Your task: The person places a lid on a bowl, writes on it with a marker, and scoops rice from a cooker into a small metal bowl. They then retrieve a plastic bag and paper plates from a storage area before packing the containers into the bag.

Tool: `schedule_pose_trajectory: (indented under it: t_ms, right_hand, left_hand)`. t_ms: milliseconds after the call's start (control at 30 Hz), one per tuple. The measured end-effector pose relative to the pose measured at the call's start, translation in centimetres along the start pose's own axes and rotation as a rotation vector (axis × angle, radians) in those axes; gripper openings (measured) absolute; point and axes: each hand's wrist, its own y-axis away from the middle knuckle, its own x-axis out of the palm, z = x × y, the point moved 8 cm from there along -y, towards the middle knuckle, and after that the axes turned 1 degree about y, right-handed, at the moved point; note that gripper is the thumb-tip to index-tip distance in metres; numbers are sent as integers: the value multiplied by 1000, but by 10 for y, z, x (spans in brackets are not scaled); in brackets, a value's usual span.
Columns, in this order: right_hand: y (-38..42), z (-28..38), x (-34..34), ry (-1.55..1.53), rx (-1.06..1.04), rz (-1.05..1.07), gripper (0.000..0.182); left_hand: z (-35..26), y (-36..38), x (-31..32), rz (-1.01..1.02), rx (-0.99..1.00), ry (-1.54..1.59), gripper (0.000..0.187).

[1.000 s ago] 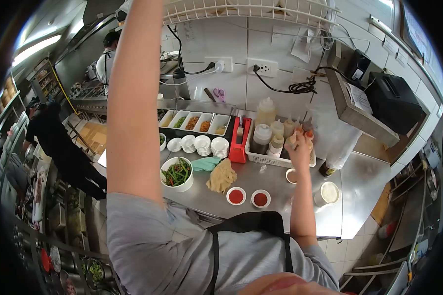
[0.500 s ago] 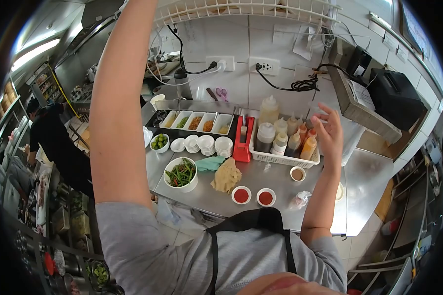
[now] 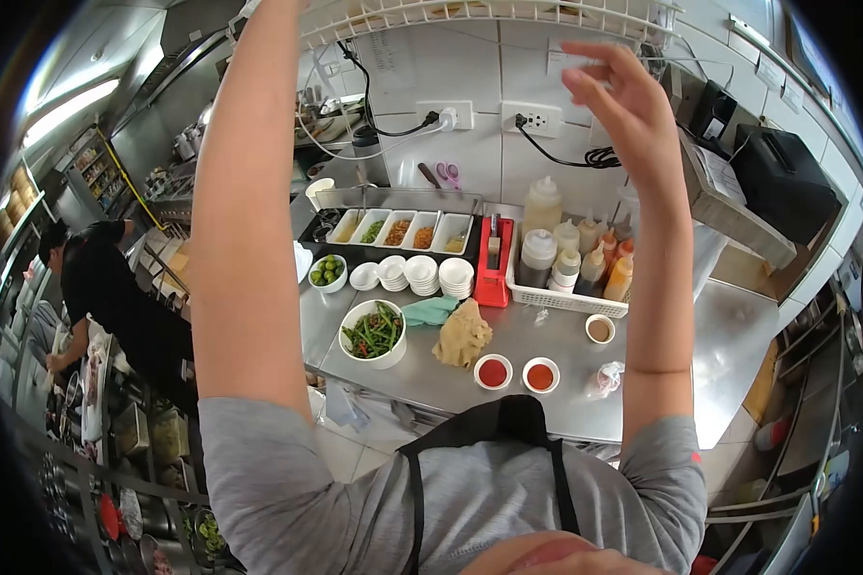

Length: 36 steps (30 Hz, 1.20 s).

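Observation:
My left arm reaches straight up past the wire rack (image 3: 470,13), and its hand is beyond the top edge of the view. Raised in front of the tiled wall, my right hand (image 3: 628,101) is empty, with fingers loosely bent and apart, just below the right end of the rack. Under it on the steel counter is a white basket (image 3: 566,301) of squeeze bottles (image 3: 539,251). A red tape dispenser (image 3: 494,273) stands beside the basket. Two small cups of red sauce (image 3: 493,372) sit nearer my apron.
A bowl of green vegetables (image 3: 372,335), a crumpled tan cloth (image 3: 463,333), stacked white saucers (image 3: 422,275) and a topping tray (image 3: 398,233) are on the counter. A cup of brown sauce (image 3: 599,330) lies right. Power cords (image 3: 566,158) hang from wall outlets. A co-worker in black (image 3: 129,297) is at left.
My right hand has risen from beside the bottles to just under the rack. The view has shifted slightly, and the co-worker leans with an arm extended. My left arm remains raised.

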Motion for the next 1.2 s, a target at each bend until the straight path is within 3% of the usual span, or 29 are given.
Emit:
schedule_pose_trajectory:
  t_ms: [33,67,133,233,367,433,500,533,567,600,667,700,733,800,867,1000,1100,1200]
  right_hand:
    - [-11,7,8,86,-41,14,30]
    - [-21,11,14,85,-39,15,30]
    - [-41,18,31,110,-42,50,32]
    - [-68,6,48,170,74,4,27]
    - [-88,-10,65,102,89,-59,33]
    - [-88,-30,75,-253,214,-130,37]
    - [-68,-18,91,-428,212,-71,35]
    - [-54,-9,102,-601,206,-13,34]
    - [-41,-8,111,-657,212,8,24]
    - [-25,-13,115,-658,225,4,24]
    - [7,-19,126,-583,156,56,26]
    - [27,-26,135,-587,173,52,26]
    - [46,-31,141,-363,146,14,24]
    - [82,-24,159,-38,88,28,25]
    - [114,-15,185,22,-54,124,26]
    - [150,-29,203,21,-91,176,24]
    - [173,-54,201,-276,147,181,16]
    - [184,-61,193,-318,219,238,16]
  left_hand:
    - [16,-5,6,83,-78,190,30]
    - [7,11,8,83,-81,190,30]
    - [0,51,24,134,-337,421,32]
    - [-10,82,22,244,-430,499,33]
    - [4,101,12,244,-428,641,37]
    - [16,115,9,401,-430,818,37]
    - [41,140,-11,257,-320,695,18]
    - [18,192,4,290,-269,766,22]
    - [40,217,9,438,-388,787,22]
    - [63,244,10,464,-434,756,23]
    - [77,301,10,280,-406,607,28]
    - [85,325,-10,-28,-269,358,38]
    - [74,349,-21,-236,-67,127,34]
    - [90,389,-8,-179,-77,468,16]
    - [87,420,13,-108,-257,807,11]
    - [118,458,11,-194,-421,817,10]
    - [121,478,17,-126,-450,737,9]
    - [117,490,18,-117,-449,536,9]
